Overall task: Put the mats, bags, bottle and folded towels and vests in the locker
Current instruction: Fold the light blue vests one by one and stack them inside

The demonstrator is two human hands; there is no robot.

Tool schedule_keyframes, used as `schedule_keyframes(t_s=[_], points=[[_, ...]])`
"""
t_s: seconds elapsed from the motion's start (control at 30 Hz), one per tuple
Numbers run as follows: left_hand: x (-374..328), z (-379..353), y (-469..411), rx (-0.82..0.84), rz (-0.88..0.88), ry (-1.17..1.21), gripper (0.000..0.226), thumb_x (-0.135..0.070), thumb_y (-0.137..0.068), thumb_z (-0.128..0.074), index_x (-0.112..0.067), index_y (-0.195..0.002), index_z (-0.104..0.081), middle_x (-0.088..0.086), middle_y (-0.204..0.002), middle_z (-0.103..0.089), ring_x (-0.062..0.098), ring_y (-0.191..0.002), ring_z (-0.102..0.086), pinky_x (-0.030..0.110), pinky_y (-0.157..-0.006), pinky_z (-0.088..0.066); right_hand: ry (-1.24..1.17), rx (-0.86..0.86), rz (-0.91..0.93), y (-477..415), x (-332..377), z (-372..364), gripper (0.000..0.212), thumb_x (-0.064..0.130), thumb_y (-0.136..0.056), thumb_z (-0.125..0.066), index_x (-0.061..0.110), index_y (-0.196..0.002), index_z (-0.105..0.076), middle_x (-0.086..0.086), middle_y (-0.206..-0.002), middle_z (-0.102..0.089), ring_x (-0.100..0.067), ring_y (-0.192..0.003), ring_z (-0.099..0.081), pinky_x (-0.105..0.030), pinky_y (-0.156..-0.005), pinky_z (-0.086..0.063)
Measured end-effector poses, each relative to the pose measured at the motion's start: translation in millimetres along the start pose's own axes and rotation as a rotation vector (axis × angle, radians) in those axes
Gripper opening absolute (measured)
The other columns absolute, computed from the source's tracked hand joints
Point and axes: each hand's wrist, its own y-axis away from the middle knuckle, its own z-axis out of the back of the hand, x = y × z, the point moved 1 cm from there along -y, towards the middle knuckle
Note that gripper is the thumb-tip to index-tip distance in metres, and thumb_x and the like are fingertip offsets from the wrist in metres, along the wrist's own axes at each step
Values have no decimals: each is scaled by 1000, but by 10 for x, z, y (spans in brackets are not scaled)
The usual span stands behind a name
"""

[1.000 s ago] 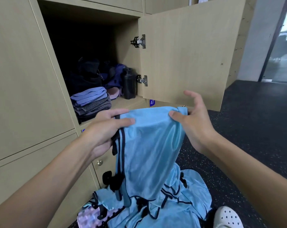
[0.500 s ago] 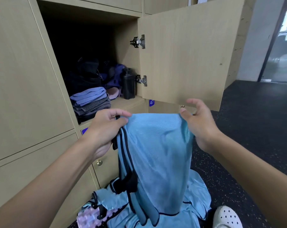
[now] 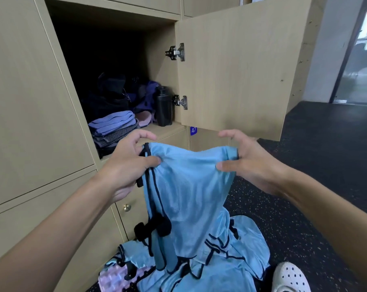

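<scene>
Locker: pale wood-grain locker wall (image 3: 52, 81), one compartment standing open.
Door: flat wooden door (image 3: 241, 70) swung out to the right.
Floor: dark speckled rubber floor (image 3: 325, 165).
Held vest: shiny light-blue vest with black trim (image 3: 188, 186), hanging outside the locker below the open compartment, its top edge stretched between both hands.
Vest pile: more light-blue vests (image 3: 241, 260) crumpled on the floor beneath it.
Left hand: left hand (image 3: 125, 167) pinches the top left corner, thumb over the cloth.
Right hand: right hand (image 3: 252, 165) grips the top right corner under the thumb, forefinger lifted.
Towels: folded lilac and grey towels (image 3: 113, 127) stacked at the compartment's front left.
Bags: dark and purple bags (image 3: 136, 98) behind the towels.
Bottle: black bottle (image 3: 163, 108) upright by the compartment's right wall.
Mat: lilac knobbly mat (image 3: 113, 279) on the floor, partly under the pile.
</scene>
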Motion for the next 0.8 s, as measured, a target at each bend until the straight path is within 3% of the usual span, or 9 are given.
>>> schedule_keyframes(t_s=[0.13, 0.2, 0.27, 0.33, 0.4, 0.47, 0.53, 0.63, 0.8], points=[[24, 13, -7, -58, -38, -182, 22, 3, -91, -64, -18, -98, -60, 10, -79, -64, 12, -51, -59, 24, -40, -44, 7, -191, 50, -24, -2, -1, 17, 2, -89, -68, 15, -100, -65, -25, -88, -66, -19, -71, -59, -31, -68, -47], [48, 13, -19, -71, -23, -188, 13, -6, -93, -66, -19, -95, -64, 10, -84, -64, 13, -55, -58, 25, -46, -45, -1, -281, 67, -43, 1, 22, 5, 9, -91, -67, 14, -91, -67, -16, -82, -67, -17, -70, -54, -29, -65, -43], [77, -5, -40, -89, 7, -122, 12, -9, -93, -66, -20, -97, -66, 12, -93, -65, 21, -66, -60, 31, -57, -48, -44, -352, 41, -68, 0, 34, 6, 13, -93, -66, 14, -87, -66, -9, -83, -64, -17, -71, -51, -28, -61, -41], [82, -41, -50, -126, 46, -27, 9, -10, -94, -65, -17, -100, -66, 14, -92, -65, 23, -69, -60, 32, -61, -47, -198, -333, -15, -73, 2, 25, 5, 12, -95, -63, 10, -90, -66, -8, -86, -64, -21, -78, -58, -35, -70, -53], [68, -74, -54, -147, 101, 87, 17, -10, -91, -70, -14, -108, -64, 12, -87, -68, 21, -67, -63, 31, -61, -51, -327, -201, -26, -53, 0, 4, 7, 9, -93, -64, 5, -99, -66, -4, -85, -65, -19, -82, -65, -38, -88, -57], [43, -73, -50, -110, 149, 190, 35, -3, -84, -75, -12, -115, -62, 7, -75, -72, 18, -61, -68, 28, -56, -57, -283, -79, -12, -22, 1, -15, 23, 3, -90, -67, 9, -112, -65, -2, -95, -68, -12, -88, -68, -29, -93, -54], [16, -41, -48, -55, 170, 218, 49, 11, -79, -73, -14, -119, -59, 1, -61, -71, 15, -56, -69, 24, -50, -55, -150, -59, 23, -11, 11, -47, 37, -6, -87, -66, 13, -119, -61, -3, -105, -71, -10, -94, -67, -22, -91, -53], [-5, 18, -42, -10, 161, 129, 57, 20, -77, -69, -17, -119, -59, 0, -60, -70, 15, -58, -70, 23, -50, -54, -20, -154, 80, -32, 1, -75, 40, -11, -85, -65, 11, -118, -64, -2, -104, -73, -10, -90, -65, -16, -84, -53], [23, 158, -37, 33, 85, -162, 38, 9, -80, -74, -16, -106, -62, 7, -71, -66, 19, -57, -62, 28, -50, -47, 117, -285, 141, -68, -38, 28, 21, -1, -90, -65, 17, -98, -72, -2, -93, -73, -5, -77, -63, -10, -69, -50]])
